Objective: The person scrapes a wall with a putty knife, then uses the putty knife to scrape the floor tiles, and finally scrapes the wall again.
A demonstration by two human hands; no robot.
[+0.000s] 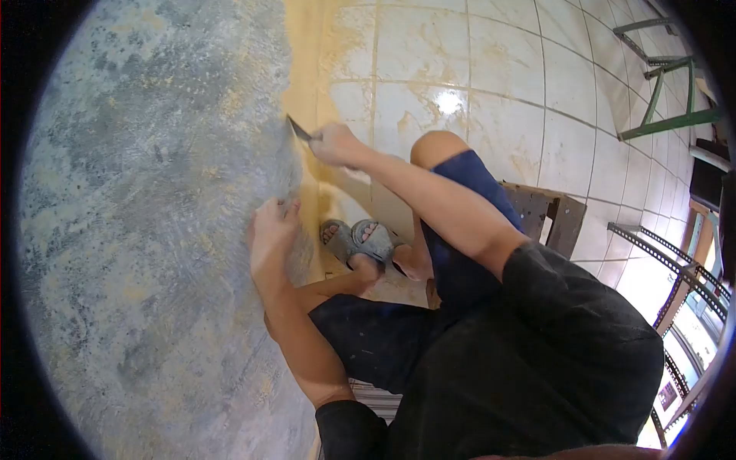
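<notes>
My right hand (333, 144) is closed around a putty knife or similar narrow scraper (299, 130); its handle is hidden in my fist. The dark, pointed blade touches the edge of a large mottled grey surface (169, 199), where a yellow-tan strip (303, 61) runs alongside. My left hand (274, 230) rests against the same grey surface near that edge, lower in the view. Its thumb stands apart and its fingers are partly bent, with no object seen in it.
White floor tiles (498, 61) carry smears of yellow dust. My feet in grey sandals (372, 239) are close to the edge. Beside my leg stands a worn low wooden stool (567, 218). A green metal frame (667, 130) and a perforated metal rack (667, 257) are at the right.
</notes>
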